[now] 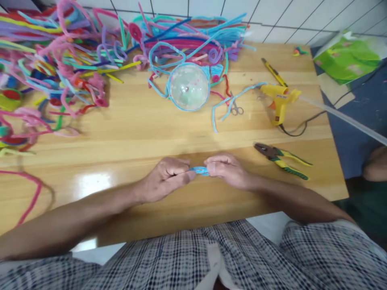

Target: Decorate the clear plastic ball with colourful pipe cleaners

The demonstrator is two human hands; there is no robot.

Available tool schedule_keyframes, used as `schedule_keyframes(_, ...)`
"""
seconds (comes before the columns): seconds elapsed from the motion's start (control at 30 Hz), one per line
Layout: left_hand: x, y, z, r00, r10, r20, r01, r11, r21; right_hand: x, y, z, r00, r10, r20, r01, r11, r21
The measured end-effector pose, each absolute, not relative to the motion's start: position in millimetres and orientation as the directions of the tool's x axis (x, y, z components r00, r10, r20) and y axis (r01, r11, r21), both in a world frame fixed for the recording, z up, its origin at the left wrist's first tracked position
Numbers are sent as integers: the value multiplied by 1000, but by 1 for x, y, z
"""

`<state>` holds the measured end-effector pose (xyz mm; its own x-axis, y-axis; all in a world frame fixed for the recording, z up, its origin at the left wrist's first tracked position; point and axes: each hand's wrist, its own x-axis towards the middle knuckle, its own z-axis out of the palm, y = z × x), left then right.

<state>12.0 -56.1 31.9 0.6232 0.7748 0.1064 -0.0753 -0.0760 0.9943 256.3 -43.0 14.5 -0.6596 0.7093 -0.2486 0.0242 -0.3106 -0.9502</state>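
Between my two hands, just above the wooden table [127, 149], is a small bundle of light blue pipe cleaner [200, 170]. My left hand [167, 177] pinches its left end, fingers curled and thumb pressed in. At the other end my right hand [225, 171] grips it the same way. Only the short middle stretch shows; the rest is hidden in my fingers. Right of my right hand lie pliers [273, 155] with yellow and green handles. Farther back sits a clear plastic dome [189, 87] edged with light blue pipe cleaner.
Coloured pipe cleaners [81, 60] are heaped at the back left. A yellow glue gun [281, 100] with a long clear stick, a yellow cutter knife [274, 72] and small scissors [236, 108] lie at the right. Another person's knee [375, 164] shows at the right edge.
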Motion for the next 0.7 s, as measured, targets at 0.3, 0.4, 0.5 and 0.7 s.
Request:
schedule_keyframes(0.3, 0, -59, 18, 501, 860, -98, -166, 206, 964, 264, -27, 27, -428, 852, -301, -143, -392, -909)
schedule_keyframes(0.4, -3, -59, 13, 319, 919, -231, -283, 325, 902, 265, -12, 36, -322, 913, -252, -254, -340, -906)
schedule_keyframes(0.5, -2, -56, 11, 277, 931, -237, -354, 328, 876, 261, -7, 33, -323, 911, -255, -316, -358, -879)
schedule_keyframes(0.7, -1, -54, 7, 354, 898, -260, -261, 362, 895, 259, -1, 21, -110, 983, -146, -255, -170, -952)
